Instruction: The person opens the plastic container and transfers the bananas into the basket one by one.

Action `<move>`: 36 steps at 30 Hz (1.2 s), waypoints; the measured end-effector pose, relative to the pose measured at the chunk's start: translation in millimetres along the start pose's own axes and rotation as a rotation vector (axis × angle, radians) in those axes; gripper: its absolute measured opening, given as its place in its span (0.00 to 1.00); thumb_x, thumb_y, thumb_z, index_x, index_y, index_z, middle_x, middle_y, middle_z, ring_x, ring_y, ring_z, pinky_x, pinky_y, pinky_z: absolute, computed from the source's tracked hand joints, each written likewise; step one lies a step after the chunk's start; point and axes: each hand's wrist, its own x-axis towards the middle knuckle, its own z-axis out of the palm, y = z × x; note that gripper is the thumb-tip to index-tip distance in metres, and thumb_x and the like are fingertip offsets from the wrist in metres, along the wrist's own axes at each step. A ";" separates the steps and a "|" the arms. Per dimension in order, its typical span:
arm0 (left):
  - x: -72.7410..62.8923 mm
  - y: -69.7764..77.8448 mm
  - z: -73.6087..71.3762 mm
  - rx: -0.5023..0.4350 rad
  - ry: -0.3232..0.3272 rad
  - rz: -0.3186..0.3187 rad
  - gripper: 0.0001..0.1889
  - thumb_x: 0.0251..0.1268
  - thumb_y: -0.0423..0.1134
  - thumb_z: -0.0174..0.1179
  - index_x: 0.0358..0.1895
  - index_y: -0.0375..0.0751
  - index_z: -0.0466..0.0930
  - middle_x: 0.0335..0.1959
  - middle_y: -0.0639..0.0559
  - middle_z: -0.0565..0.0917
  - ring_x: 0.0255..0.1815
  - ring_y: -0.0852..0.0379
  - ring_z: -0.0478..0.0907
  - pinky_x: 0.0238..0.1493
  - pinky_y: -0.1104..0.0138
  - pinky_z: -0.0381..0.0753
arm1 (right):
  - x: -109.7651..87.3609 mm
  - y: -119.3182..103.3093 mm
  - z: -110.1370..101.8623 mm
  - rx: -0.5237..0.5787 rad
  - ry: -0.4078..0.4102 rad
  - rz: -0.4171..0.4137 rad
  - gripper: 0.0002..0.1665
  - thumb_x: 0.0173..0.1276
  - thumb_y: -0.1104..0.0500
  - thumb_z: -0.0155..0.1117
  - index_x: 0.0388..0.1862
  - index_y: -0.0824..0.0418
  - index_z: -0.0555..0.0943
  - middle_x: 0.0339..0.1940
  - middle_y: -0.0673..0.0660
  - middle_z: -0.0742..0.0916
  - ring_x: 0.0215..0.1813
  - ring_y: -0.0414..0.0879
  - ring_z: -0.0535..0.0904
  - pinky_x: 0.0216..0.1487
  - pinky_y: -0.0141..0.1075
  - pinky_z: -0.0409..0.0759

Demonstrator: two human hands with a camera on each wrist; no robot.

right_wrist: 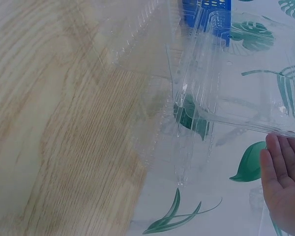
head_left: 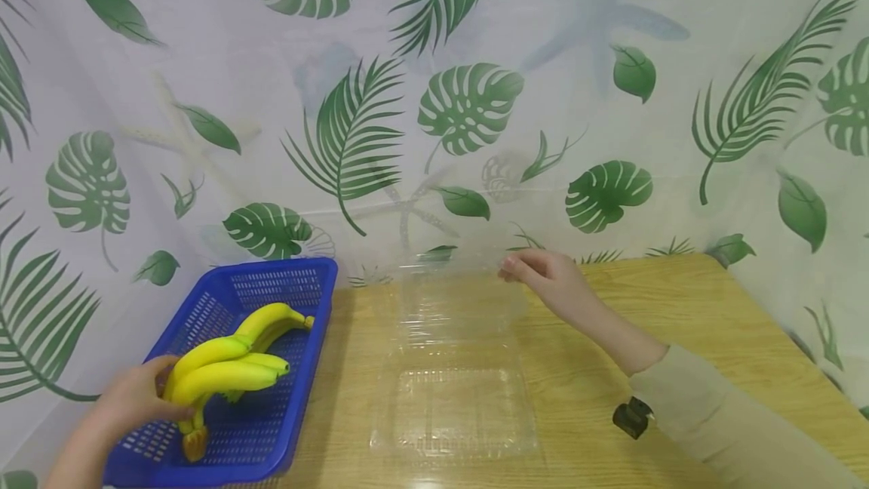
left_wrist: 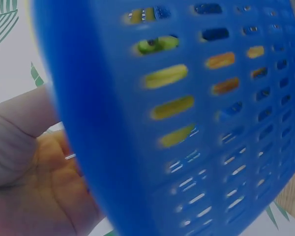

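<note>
A clear plastic clamshell box stands open on the wooden table, its base (head_left: 468,413) flat and its lid (head_left: 451,296) raised at the back. My right hand (head_left: 550,278) pinches the right edge of that lid; in the right wrist view the fingertips meet the lid's edge and the thumb is hidden. At the left, my left hand (head_left: 136,398) grips a bunch of yellow bananas (head_left: 224,379) inside a blue plastic basket (head_left: 315,368). More banana (head_left: 268,319) shows behind it. The basket's wall covers part of the left hand in the left wrist view.
The wooden table (head_left: 645,308) reaches back to a white cloth with green leaves (head_left: 468,108). The basket stands left of the clear box, with a strip of table between them. A small black device (head_left: 631,417) is by the right sleeve.
</note>
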 end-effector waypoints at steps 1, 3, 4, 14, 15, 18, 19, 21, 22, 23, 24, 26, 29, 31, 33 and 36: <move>-0.3 -0.6 0.4 0.001 -0.009 0.001 0.45 0.49 0.38 0.82 0.64 0.13 0.68 0.47 0.26 0.86 0.45 0.36 0.85 0.49 0.40 0.88 | 0.1 -0.1 -0.1 0.001 -0.001 -0.002 0.20 0.86 0.52 0.55 0.54 0.66 0.88 0.50 0.64 0.93 0.55 0.58 0.89 0.63 0.51 0.87; -0.9 -1.6 1.3 -0.008 -0.038 0.004 0.43 0.49 0.37 0.81 0.64 0.15 0.70 0.46 0.30 0.87 0.45 0.40 0.85 0.48 0.41 0.89 | 0.1 0.1 -0.3 0.000 -0.003 -0.003 0.20 0.86 0.52 0.55 0.54 0.66 0.88 0.50 0.64 0.93 0.55 0.58 0.89 0.63 0.50 0.87; -1.0 -1.9 1.8 -0.012 -0.054 0.002 0.41 0.50 0.37 0.81 0.63 0.16 0.70 0.46 0.32 0.87 0.44 0.41 0.84 0.47 0.42 0.89 | 0.1 0.1 -0.4 0.000 -0.003 -0.004 0.20 0.86 0.52 0.55 0.54 0.66 0.88 0.50 0.64 0.93 0.55 0.58 0.89 0.62 0.49 0.87; -4.5 -3.2 3.2 -0.051 -0.076 0.029 0.34 0.50 0.35 0.80 0.59 0.21 0.75 0.42 0.44 0.87 0.42 0.50 0.82 0.43 0.52 0.89 | -0.6 -1.0 -1.7 0.007 -0.007 -0.001 0.21 0.86 0.52 0.55 0.55 0.65 0.88 0.51 0.64 0.93 0.56 0.57 0.89 0.63 0.49 0.86; -4.9 -3.1 2.6 -0.053 -0.075 0.036 0.34 0.51 0.35 0.80 0.59 0.21 0.75 0.43 0.42 0.88 0.42 0.48 0.83 0.44 0.51 0.90 | -0.7 -1.1 -1.7 0.007 -0.007 0.001 0.20 0.86 0.52 0.55 0.55 0.65 0.88 0.51 0.63 0.93 0.56 0.57 0.89 0.63 0.50 0.86; -5.8 -2.6 0.1 -0.051 -0.077 0.046 0.35 0.52 0.35 0.80 0.61 0.20 0.75 0.47 0.33 0.87 0.45 0.42 0.85 0.46 0.47 0.91 | -1.0 -1.3 -1.9 0.005 -0.006 0.001 0.20 0.86 0.52 0.56 0.55 0.65 0.88 0.50 0.63 0.93 0.55 0.57 0.89 0.64 0.50 0.86; -5.8 -2.3 -0.9 -0.048 -0.082 0.049 0.36 0.53 0.36 0.79 0.62 0.19 0.74 0.49 0.30 0.87 0.46 0.40 0.86 0.47 0.45 0.91 | -1.0 -1.4 -1.9 0.003 -0.006 -0.001 0.20 0.86 0.52 0.56 0.55 0.65 0.88 0.50 0.63 0.93 0.55 0.57 0.89 0.63 0.50 0.86; -6.2 -1.3 -3.1 -0.039 -0.090 0.050 0.39 0.55 0.37 0.79 0.64 0.17 0.72 0.52 0.26 0.85 0.49 0.36 0.86 0.49 0.42 0.90 | -1.0 -1.2 -2.0 0.000 -0.006 -0.005 0.20 0.86 0.52 0.56 0.55 0.65 0.88 0.50 0.63 0.93 0.55 0.57 0.89 0.62 0.48 0.86; -6.5 -0.7 -4.2 -0.038 -0.093 0.050 0.40 0.55 0.37 0.79 0.65 0.17 0.71 0.53 0.24 0.85 0.50 0.35 0.85 0.50 0.42 0.90 | -1.0 -1.1 -2.0 -0.001 -0.007 -0.006 0.21 0.86 0.52 0.56 0.55 0.65 0.88 0.50 0.63 0.93 0.55 0.56 0.89 0.62 0.47 0.87; -6.5 -0.2 -5.4 -0.031 -0.093 0.056 0.41 0.55 0.37 0.79 0.66 0.16 0.70 0.54 0.23 0.84 0.51 0.33 0.85 0.51 0.42 0.90 | -0.8 -0.6 -1.9 -0.004 -0.008 -0.006 0.21 0.86 0.51 0.55 0.54 0.65 0.88 0.50 0.64 0.93 0.55 0.56 0.89 0.62 0.46 0.87; -6.8 0.7 -6.7 -0.032 -0.095 0.056 0.41 0.56 0.38 0.79 0.67 0.16 0.69 0.56 0.22 0.83 0.52 0.31 0.85 0.52 0.41 0.90 | -0.6 -0.1 -1.9 -0.007 -0.008 -0.004 0.21 0.86 0.51 0.55 0.54 0.65 0.88 0.49 0.64 0.93 0.55 0.56 0.89 0.61 0.46 0.87; -6.9 2.4 -9.5 -0.036 -0.094 0.064 0.42 0.57 0.38 0.79 0.68 0.15 0.68 0.58 0.19 0.81 0.55 0.27 0.83 0.53 0.41 0.89 | 0.0 1.0 -1.7 -0.009 -0.008 0.001 0.21 0.86 0.51 0.55 0.54 0.65 0.88 0.49 0.64 0.92 0.55 0.57 0.89 0.61 0.45 0.87; -5.9 5.1 -13.6 -0.049 -0.106 0.062 0.42 0.62 0.39 0.77 0.70 0.15 0.66 0.62 0.15 0.77 0.60 0.21 0.80 0.56 0.40 0.88 | 1.0 2.6 -1.3 -0.012 -0.010 0.006 0.21 0.86 0.51 0.55 0.54 0.65 0.88 0.49 0.64 0.93 0.55 0.57 0.89 0.61 0.45 0.87; -5.2 6.7 -15.8 -0.067 -0.124 0.055 0.41 0.66 0.40 0.75 0.71 0.15 0.65 0.64 0.14 0.75 0.63 0.19 0.77 0.58 0.40 0.88 | 1.1 3.0 -0.8 -0.011 -0.011 0.003 0.21 0.86 0.51 0.55 0.54 0.65 0.88 0.50 0.64 0.93 0.55 0.57 0.89 0.62 0.47 0.87; -4.6 8.2 -17.3 -0.072 -0.134 0.044 0.41 0.69 0.41 0.73 0.72 0.15 0.64 0.66 0.14 0.74 0.65 0.19 0.76 0.59 0.40 0.87 | 0.8 3.2 -0.7 -0.008 -0.011 0.001 0.21 0.87 0.51 0.55 0.55 0.65 0.88 0.50 0.63 0.93 0.55 0.57 0.89 0.62 0.48 0.87; -4.5 9.8 -18.7 -0.077 -0.133 0.044 0.40 0.70 0.42 0.72 0.72 0.16 0.64 0.66 0.14 0.74 0.65 0.19 0.75 0.60 0.39 0.86 | 0.0 2.1 -0.8 -0.001 -0.013 -0.003 0.21 0.87 0.51 0.55 0.56 0.65 0.87 0.50 0.63 0.93 0.56 0.57 0.89 0.63 0.50 0.86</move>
